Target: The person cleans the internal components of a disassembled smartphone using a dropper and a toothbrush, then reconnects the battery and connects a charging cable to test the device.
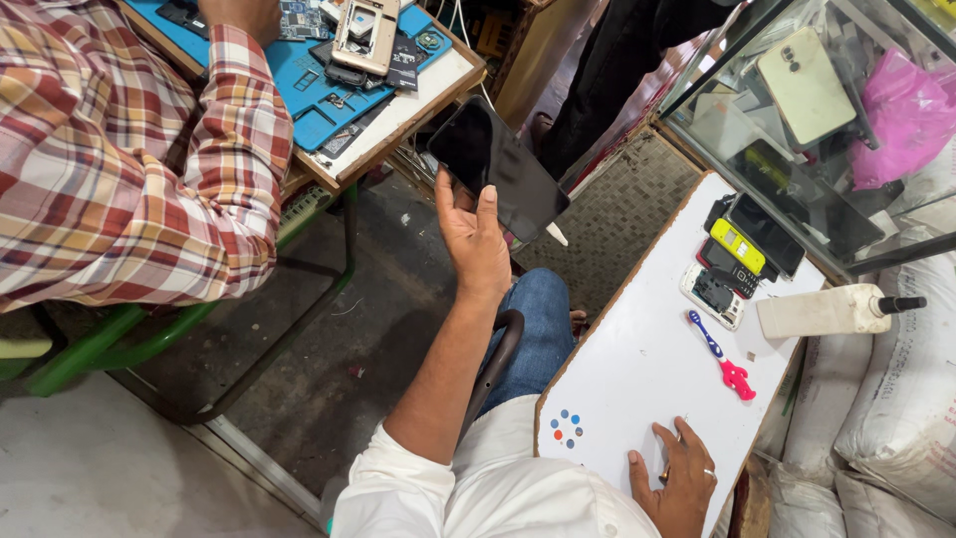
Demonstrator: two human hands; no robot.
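The left hand [476,242] holds a flat black glossy smartphone [497,167] out in front, over the dark floor between the two work surfaces. Its grip is closed around the phone's lower edge: thumb along one side, fingers curled behind, the dark screen facing up and tilted.

The right hand [681,476] lies flat on the white board counter [637,369], fingers spread and loose, holding nothing, near a small cluster of coloured dots [567,428].

Held only by its lower end, the phone looks best steadied by keeping the thumb pressed on its edge and the fingers well under its back, since there is only floor below.

Further along the counter lie a blue and pink toothbrush [721,356], a pile of small phones [739,259] and a white plastic bottle with a black nozzle [832,310].
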